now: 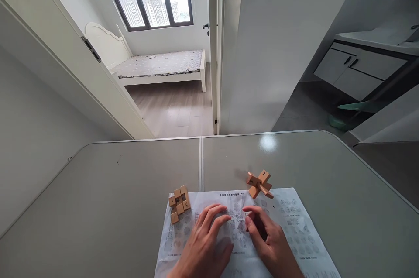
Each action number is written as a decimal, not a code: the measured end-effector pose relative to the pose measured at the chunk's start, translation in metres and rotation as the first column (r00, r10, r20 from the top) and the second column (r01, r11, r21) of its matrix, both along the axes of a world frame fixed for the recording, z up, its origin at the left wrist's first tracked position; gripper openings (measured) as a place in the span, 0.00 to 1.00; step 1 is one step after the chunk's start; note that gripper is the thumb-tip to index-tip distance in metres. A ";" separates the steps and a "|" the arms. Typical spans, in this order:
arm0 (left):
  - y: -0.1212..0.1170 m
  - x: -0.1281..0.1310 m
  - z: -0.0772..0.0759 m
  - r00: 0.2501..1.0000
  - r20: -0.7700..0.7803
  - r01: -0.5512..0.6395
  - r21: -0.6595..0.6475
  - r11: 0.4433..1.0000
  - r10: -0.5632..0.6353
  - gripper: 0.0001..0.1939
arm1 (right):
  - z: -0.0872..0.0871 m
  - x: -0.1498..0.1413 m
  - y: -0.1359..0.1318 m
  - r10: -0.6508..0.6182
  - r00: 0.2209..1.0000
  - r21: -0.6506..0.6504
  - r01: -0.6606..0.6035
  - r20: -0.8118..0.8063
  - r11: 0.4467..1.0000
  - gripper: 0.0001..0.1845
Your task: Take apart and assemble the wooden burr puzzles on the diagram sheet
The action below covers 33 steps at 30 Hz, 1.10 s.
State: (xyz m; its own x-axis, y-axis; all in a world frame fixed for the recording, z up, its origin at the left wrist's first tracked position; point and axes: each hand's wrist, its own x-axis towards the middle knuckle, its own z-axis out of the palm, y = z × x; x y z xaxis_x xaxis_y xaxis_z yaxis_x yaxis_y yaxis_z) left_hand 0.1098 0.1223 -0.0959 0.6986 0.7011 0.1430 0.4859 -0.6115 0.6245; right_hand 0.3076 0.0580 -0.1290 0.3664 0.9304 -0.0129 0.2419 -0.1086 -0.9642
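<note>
A creased instruction sheet (238,225) printed with small diagrams lies on the table under both my hands. My left hand (206,238) rests over its middle, palm down, fingers loosely spread and nothing in them. My right hand (266,234) is half curled over the sheet, with a gap between thumb and index finger; no object shows there, though its inner fingers are partly hidden. Beyond my left hand, a numbered wooden burr puzzle (180,203) sits on the sheet's far left corner. A second wooden puzzle (259,183), cross-shaped with interlocked sticks, stands at the sheet's far edge beyond my right hand.
The grey table (131,208) has a metal seam (201,162) across its middle and a raised metal rim. Past it, a doorway opens to a room with a bed (160,64) and a window. A white cabinet (360,70) stands far right.
</note>
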 end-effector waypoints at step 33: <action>0.002 0.001 -0.006 1.000 -0.009 -0.005 0.016 1.000 0.005 0.22 | 0.004 0.026 0.006 -0.090 0.852 -0.077 0.059 -0.516 0.995 0.23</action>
